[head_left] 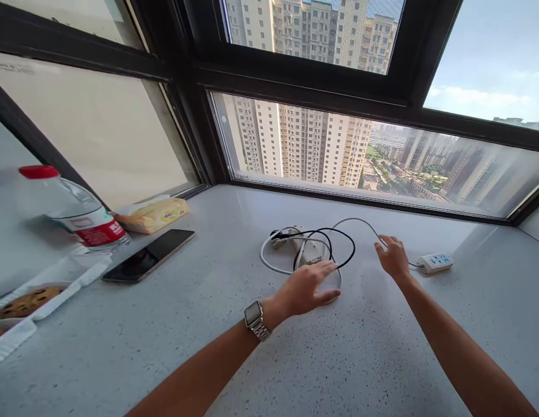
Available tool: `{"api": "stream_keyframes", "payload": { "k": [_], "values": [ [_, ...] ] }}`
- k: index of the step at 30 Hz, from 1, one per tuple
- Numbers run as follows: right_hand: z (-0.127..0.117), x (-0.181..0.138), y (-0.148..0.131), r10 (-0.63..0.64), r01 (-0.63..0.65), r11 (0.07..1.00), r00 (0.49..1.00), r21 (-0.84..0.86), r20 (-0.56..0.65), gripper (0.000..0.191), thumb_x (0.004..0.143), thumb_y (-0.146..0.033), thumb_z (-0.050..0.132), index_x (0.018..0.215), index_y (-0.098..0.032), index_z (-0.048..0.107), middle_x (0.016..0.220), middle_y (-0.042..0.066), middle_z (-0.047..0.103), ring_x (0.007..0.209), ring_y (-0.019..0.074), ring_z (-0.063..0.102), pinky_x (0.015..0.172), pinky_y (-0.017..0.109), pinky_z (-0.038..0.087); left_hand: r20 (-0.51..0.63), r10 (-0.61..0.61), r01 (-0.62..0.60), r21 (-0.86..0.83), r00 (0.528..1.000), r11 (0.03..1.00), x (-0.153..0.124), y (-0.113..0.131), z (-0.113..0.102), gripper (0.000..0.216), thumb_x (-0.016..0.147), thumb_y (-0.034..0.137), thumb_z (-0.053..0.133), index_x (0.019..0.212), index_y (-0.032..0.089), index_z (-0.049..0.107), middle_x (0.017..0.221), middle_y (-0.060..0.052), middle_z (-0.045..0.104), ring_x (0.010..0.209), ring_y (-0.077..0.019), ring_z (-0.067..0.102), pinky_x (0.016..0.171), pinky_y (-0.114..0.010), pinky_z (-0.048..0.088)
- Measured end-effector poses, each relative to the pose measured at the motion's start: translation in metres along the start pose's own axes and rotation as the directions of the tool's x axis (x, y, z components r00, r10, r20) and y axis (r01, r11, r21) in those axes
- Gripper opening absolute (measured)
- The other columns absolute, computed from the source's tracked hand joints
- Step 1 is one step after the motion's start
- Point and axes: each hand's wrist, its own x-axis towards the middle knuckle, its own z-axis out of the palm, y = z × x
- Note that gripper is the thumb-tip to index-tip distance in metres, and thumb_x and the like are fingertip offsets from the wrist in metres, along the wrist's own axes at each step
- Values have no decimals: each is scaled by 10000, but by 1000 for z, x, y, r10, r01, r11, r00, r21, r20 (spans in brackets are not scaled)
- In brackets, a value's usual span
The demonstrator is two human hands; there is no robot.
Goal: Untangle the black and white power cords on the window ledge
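Two bare forearms reach over a pale speckled desk [235, 347] set in a window corner, tower blocks showing through the glass. Largest item on it, a clear water bottle [73, 211] with red cap, stands far left, blurred by closeness; in front of it a white tray [56, 289] with cookies, parked at the desk edge well apart from the cables, likely just set aside. Behind the bottle lies a yellow tissue pack [159, 213], and just beside it a dark phone [148, 255] flat, screen up, long axis running diagonally from near-left to far-right. Centre of the desk: a loose tangle, a white cable [269, 263] looped round a black cable [345, 246] and what looks like a white charger block [310, 252]; details in the knot too small to tell. The white lead runs rightward to a white power strip [435, 262], which lies flat, long axis roughly left-right, sockets up, tilted slightly toward the window. Left hand [308, 286], wristwatch [255, 318] on the wrist, is spread open palm-down, fingertips resting on the near edge of the loop, probably pinning it. Right hand [393, 258] hangs open with fingers curled loosely at the lead between tangle and strip; whether it pinches the lead, cannot tell.
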Motion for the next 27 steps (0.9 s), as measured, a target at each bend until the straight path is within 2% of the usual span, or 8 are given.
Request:
{"api": "stream_keyframes", "payload": {
  "k": [2, 4, 8, 11, 13, 16, 22, 27],
  "values": [
    [1, -5, -33, -147, 140, 978, 989, 156, 33, 481, 916, -456, 397, 1269, -153, 521, 1178, 114, 595, 1021, 228, 555, 806, 321, 437, -220, -125, 132, 19, 967, 991, -2, -10, -14, 493, 879, 516, 431, 1240, 201, 552, 1250, -102, 581, 1177, -269, 504, 988, -384, 397],
    [2, -10, -63, -195, 192, 976, 981, 103, 13, 556, 871, -499, 481, 1287, -131, 493, 1252, 141, 543, 1107, 267, 504, 876, 368, 414, -378, -337, 367, 7, 862, 930, -2, -34, -24, 511, 857, 487, 464, 1242, 159, 537, 1251, -123, 568, 1184, -293, 484, 966, -389, 406],
    [5, -6, -105, -374, 376, 919, 926, -120, 45, 542, 826, -358, 598, 1303, -134, 470, 1375, 151, 439, 1290, 315, 304, 1040, 469, 242, -320, -591, 581, -138, 740, 802, -1, -72, -19, 554, 820, 467, 497, 1267, 140, 505, 1226, -124, 572, 1102, -283, 538, 870, -322, 462],
    [13, 4, -121, -492, 522, 849, 835, -75, 248, 562, 797, -263, 628, 1317, -135, 459, 1325, 154, 493, 1231, 296, 403, 984, 422, 331, -315, -632, 613, -171, 708, 771, -2, -78, -9, 470, 821, 336, 485, 1255, 160, 521, 1215, -103, 583, 1035, -249, 578, 855, -295, 469],
    [19, 10, -125, -479, 519, 853, 821, -56, 311, 464, 799, -212, 616, 1244, -110, 534, 1210, 178, 569, 1119, 298, 511, 880, 384, 410, -326, -631, 623, -144, 704, 769, -5, -78, -8, 448, 799, 231, 478, 1236, 160, 543, 1224, -102, 586, 1036, -244, 586, 885, -294, 459],
    [22, 13, -121, -516, 546, 838, 795, -6, 319, 257, 896, -190, 481, 1091, -147, 643, 1052, 128, 641, 951, 224, 606, 774, 295, 440, -331, -633, 619, -161, 700, 769, -10, -82, -12, 449, 780, 142, 448, 1210, 160, 576, 1197, -101, 618, 1024, -243, 609, 886, -287, 463],
    [22, 8, -111, -596, 605, 792, 739, 80, 313, 311, 928, -325, 480, 1208, -221, 567, 1157, 69, 611, 973, 169, 603, 739, 228, 435, -268, -705, 648, -276, 657, 710, -17, -92, -16, 432, 831, 223, 426, 1236, 168, 568, 1175, -88, 646, 552, -160, 645, 611, -258, 522],
    [36, 6, -120, -547, 585, 811, 761, -5, 349, 258, 853, -267, 571, 1083, -159, 613, 989, 114, 659, 856, 222, 629, 658, 268, 437, -318, -676, 610, -290, 665, 737, -18, -95, -11, 413, 815, 216, 433, 1177, 180, 626, 1151, -64, 662, 823, -220, 675, 711, -260, 528]
  ]
}}
